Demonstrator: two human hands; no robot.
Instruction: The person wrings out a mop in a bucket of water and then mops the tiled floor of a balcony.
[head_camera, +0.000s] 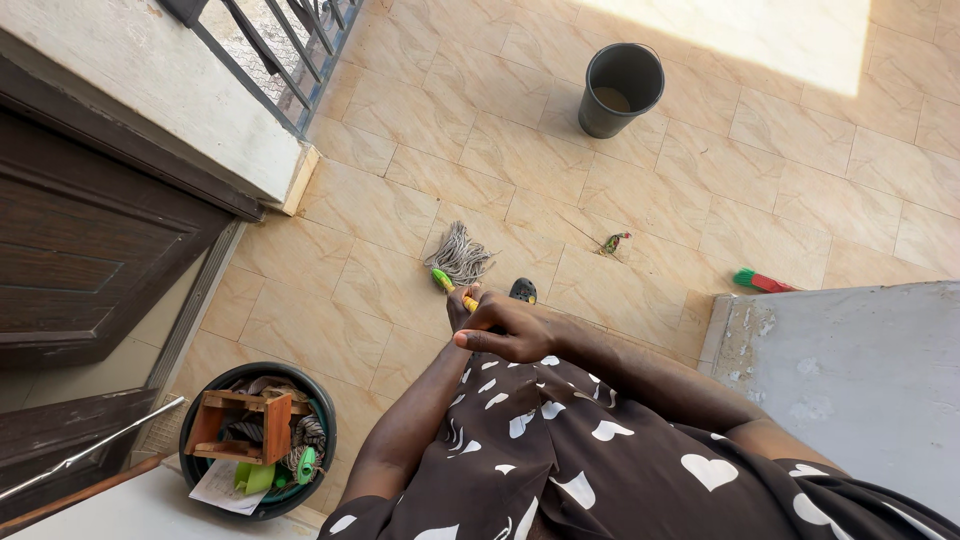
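- The mop (458, 258) is held by its yellow-and-green handle, its grey string head resting on the tiled floor (400, 200).
- The right hand (510, 328) is closed in a full grip around the top of the handle; the left hand (460, 303) is wrapped shut on the handle just below it, partly hidden.
- The black bucket (620, 88) stands well beyond the mop head, apart from it, with liquid inside.
- A small piece of litter (612, 243) lies to the right of the mop head.
- A basin (262, 440) of odds and ends sits to the near left of the mop.
- As a judgement: a slip could be caused by wet tiles underfoot, and the litter could be snagged in the strings.
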